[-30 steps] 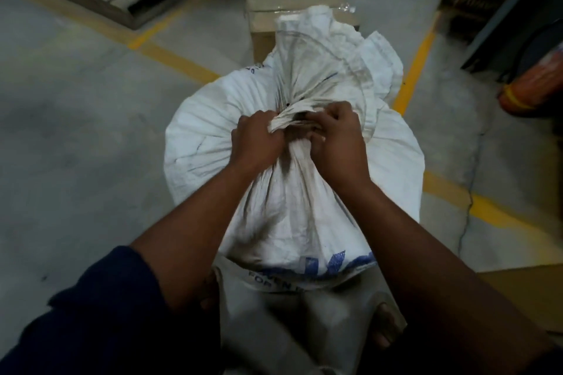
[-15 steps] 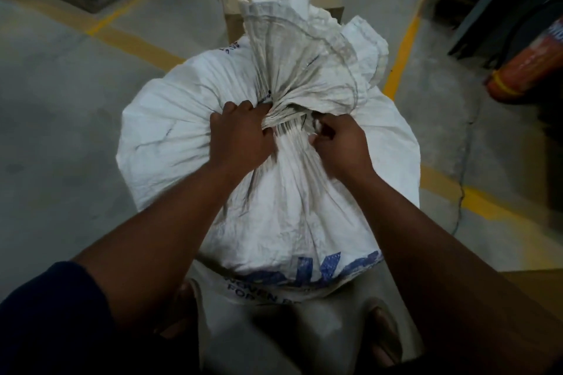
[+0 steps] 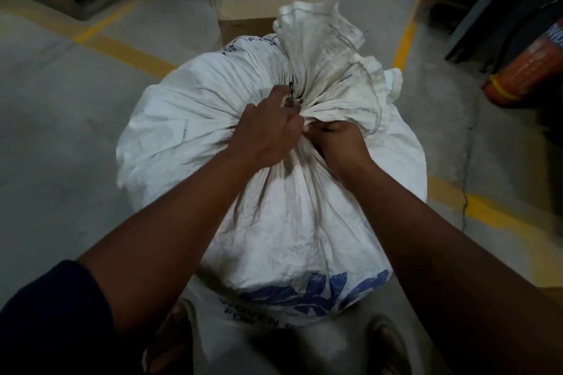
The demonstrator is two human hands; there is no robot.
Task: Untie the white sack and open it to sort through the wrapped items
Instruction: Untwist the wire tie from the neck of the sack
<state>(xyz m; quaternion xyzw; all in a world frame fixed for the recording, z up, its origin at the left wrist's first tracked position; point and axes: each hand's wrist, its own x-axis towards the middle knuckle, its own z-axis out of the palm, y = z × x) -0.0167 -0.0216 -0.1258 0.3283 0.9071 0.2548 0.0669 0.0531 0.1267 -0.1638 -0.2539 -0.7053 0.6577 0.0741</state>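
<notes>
Head view: white sack (image 3: 274, 192), neck gathered at 12 o'clock; our left hand (image 3: 268, 134) and right hand (image 3: 338, 138) pinch the tie. We judge: loosen gently, brace fabric.

Left hand (image 3: 268, 134), right hand (image 3: 341, 143) clenched on gathered neck of white sack (image 3: 274, 207); cardboard box (image 3: 259, 6) behind.

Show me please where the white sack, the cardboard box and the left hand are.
white sack (image 3: 292, 222): head view, on its creased front cloth.
cardboard box (image 3: 243, 14): head view, on its front face.
left hand (image 3: 265, 134): head view, on the back of the hand.
</notes>
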